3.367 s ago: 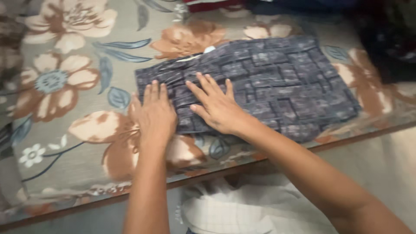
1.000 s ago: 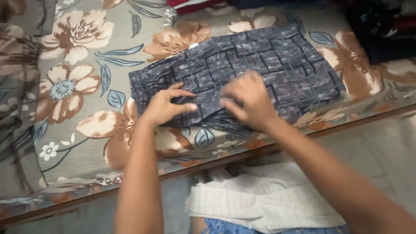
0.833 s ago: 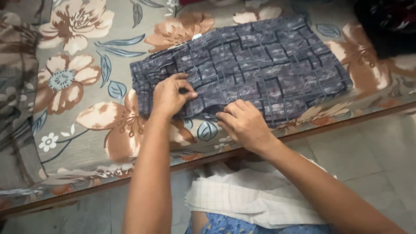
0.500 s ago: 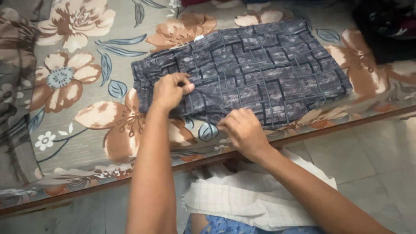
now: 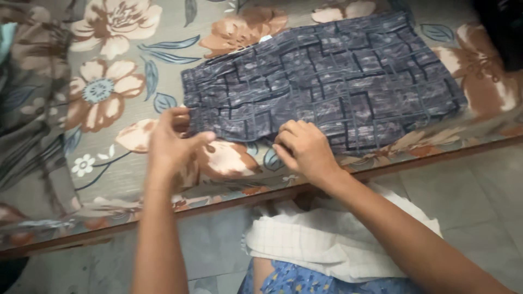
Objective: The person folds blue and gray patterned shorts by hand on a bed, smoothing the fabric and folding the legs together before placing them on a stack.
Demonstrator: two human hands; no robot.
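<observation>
A dark grey-blue patterned garment (image 5: 338, 81) lies spread flat on a bed covered with a floral sheet (image 5: 109, 92). My left hand (image 5: 171, 144) pinches the garment's near left corner between thumb and fingers. My right hand (image 5: 305, 148) is curled over the garment's near edge, fingers tucked on the cloth, about a hand's width to the right of the left hand.
The bed's wooden front edge (image 5: 229, 202) runs across below my hands. White checked cloth (image 5: 327, 239) and blue printed fabric (image 5: 305, 277) lie below it over a tiled floor (image 5: 474, 190). Crumpled bedding (image 5: 27, 109) sits at the left; a dark object (image 5: 504, 27) at top right.
Both hands went from lying flat on the garment to gripping its near edge. The left hand slid left to the corner; the right hand drew back toward the bed's front.
</observation>
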